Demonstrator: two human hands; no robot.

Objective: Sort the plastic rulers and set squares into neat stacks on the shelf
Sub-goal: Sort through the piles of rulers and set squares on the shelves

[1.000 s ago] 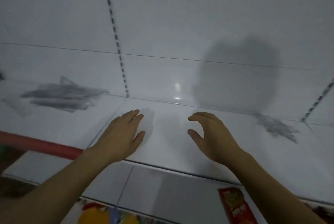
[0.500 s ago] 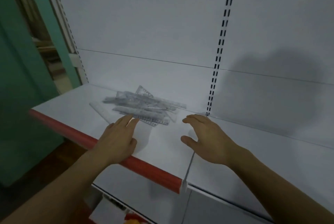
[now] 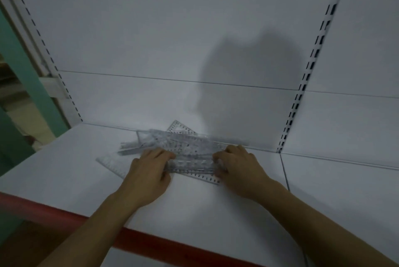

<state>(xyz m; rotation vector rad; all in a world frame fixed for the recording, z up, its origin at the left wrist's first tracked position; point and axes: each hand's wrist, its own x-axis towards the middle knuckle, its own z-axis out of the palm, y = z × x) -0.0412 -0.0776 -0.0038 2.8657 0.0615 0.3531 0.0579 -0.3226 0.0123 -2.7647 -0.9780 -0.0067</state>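
Note:
A loose pile of clear plastic rulers and set squares lies on the white shelf, near its back wall. One set square pokes out behind the pile and a single ruler sticks out to the left. My left hand rests on the pile's left end with fingers curled over the rulers. My right hand presses on the right end, fingertips on the rulers. Both hands touch the pile; whether either one truly grips a ruler is unclear.
The shelf has a red front edge. White back panels carry slotted uprights at the left and right. A seam divides this shelf board from the one on the right. A green wall stands at the far left.
The view has swung left and closer to the pile. Both hands, open above the shelf before, have moved forward and now lie on the two ends of the ruler pile.

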